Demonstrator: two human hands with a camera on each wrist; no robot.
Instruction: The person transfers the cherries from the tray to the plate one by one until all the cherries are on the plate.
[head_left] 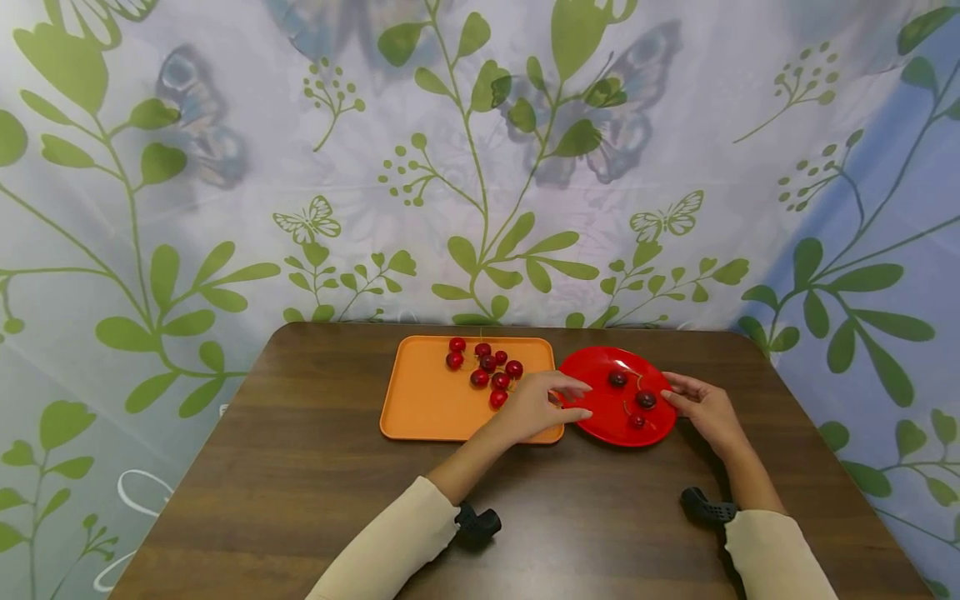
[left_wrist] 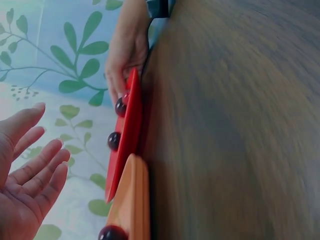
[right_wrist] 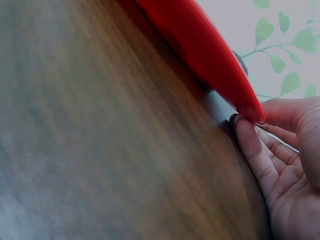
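Observation:
A red plate (head_left: 600,423) carries three cherries: a dark cherry (head_left: 617,378), another dark cherry (head_left: 646,400) and a smaller red cherry (head_left: 637,422). My right hand (head_left: 708,414) pinches its right rim between thumb and fingers; in the right wrist view that side of the plate (right_wrist: 215,65) slopes up off the table. Over the right end of an orange tray (head_left: 427,400) hovers my left hand (head_left: 531,407), fingers loosely spread and pointing at the plate, nothing held in the left wrist view. Several red cherries (head_left: 479,378) lie in the tray's right half, some partly hidden by this hand.
Plate and tray lie side by side at the back of a brown wooden table (head_left: 315,500). Behind them hangs a leaf and butterfly patterned cloth (head_left: 360,225). Black wrist mounts (head_left: 477,527) sit at both cream sleeves (head_left: 397,537).

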